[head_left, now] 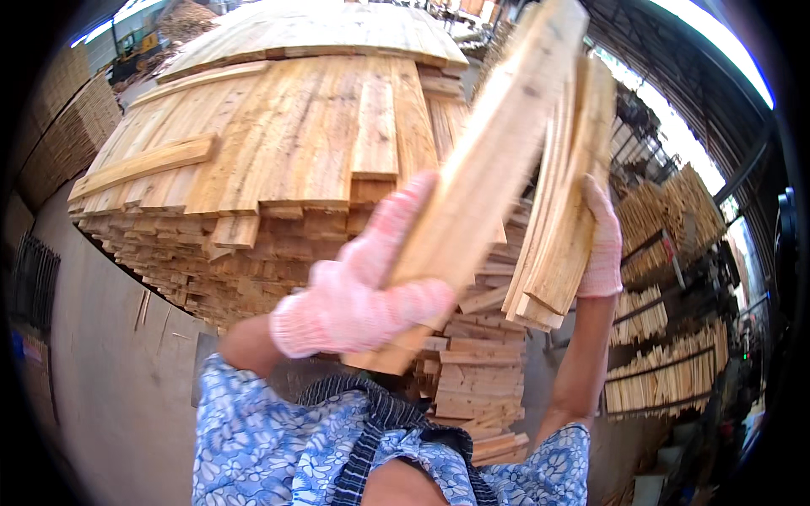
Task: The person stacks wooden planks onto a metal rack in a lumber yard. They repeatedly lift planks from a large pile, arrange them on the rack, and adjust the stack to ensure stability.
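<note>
Both my hands wear pink-and-white knitted gloves. My left hand (359, 295) is closed around the lower part of a long wooden plank (494, 156), its thumb and fingers on opposite edges. The plank tilts up and to the right, slightly blurred. My right hand (602, 244) grips several wooden planks (561, 223) from their right side, held together face to face and nearly upright. Most of this hand's fingers are hidden behind the wood. The two loads are raised in front of me, and their upper parts overlap in view.
A large stack of planks (295, 135) stands ahead to the left, with a loose plank (148, 170) across its top. Below my hands lies a lower wood pile (481, 384). Racks of upright boards (662, 384) stand at right. Concrete floor (118, 363) shows at left.
</note>
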Demonstrator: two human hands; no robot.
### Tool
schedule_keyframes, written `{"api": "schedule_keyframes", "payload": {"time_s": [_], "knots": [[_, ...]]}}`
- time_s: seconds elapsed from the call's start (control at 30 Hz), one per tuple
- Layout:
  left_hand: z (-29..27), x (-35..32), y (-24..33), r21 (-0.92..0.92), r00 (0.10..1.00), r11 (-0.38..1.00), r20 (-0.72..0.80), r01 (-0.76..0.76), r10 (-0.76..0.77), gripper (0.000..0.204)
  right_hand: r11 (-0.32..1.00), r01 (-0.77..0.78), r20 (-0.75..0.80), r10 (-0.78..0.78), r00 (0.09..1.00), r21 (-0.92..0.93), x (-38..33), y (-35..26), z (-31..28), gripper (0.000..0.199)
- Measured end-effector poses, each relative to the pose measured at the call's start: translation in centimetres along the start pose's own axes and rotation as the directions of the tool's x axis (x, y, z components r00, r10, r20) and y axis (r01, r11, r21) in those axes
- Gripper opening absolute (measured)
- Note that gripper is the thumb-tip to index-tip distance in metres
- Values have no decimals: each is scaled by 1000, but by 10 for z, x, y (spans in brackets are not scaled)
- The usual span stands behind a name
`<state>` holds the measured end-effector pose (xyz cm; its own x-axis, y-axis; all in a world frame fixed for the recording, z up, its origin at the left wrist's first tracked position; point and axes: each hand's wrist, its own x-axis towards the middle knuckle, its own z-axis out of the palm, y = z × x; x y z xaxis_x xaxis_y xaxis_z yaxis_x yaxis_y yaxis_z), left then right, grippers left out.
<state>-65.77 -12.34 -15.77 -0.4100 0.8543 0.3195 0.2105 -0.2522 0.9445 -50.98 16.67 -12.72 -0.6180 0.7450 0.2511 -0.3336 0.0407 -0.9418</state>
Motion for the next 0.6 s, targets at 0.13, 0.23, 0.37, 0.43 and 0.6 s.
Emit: {"api": "schedule_keyframes", "payload": {"time_s": [0.13, 0.23, 0.37, 0.43, 0.6], "knots": [[-68, -18, 27, 38, 979, 998, -203, 43, -35, 98, 992, -118, 211, 126, 969, -49, 42, 2, 55, 53], [-111, -11, 40, 333, 954, 915, -263, 229, -144, 93, 932, -329, 252, 358, 899, -151, 93, 20, 69, 50], [-147, -6, 42, 894, 928, 270, -305, 356, -213, 80, 232, 217, 303, 450, 840, -948, 166, 29, 86, 74], [-169, -20, 26, 955, 972, 195, -207, 225, -107, 76, 197, 128, 218, 553, 804, -972, 176, 19, 103, 87], [-151, 37, 80, 631, 712, 421, -317, 651, -627, 91, 34, 264, 263, 258, 929, -964, 209, 53, 129, 116]]}}
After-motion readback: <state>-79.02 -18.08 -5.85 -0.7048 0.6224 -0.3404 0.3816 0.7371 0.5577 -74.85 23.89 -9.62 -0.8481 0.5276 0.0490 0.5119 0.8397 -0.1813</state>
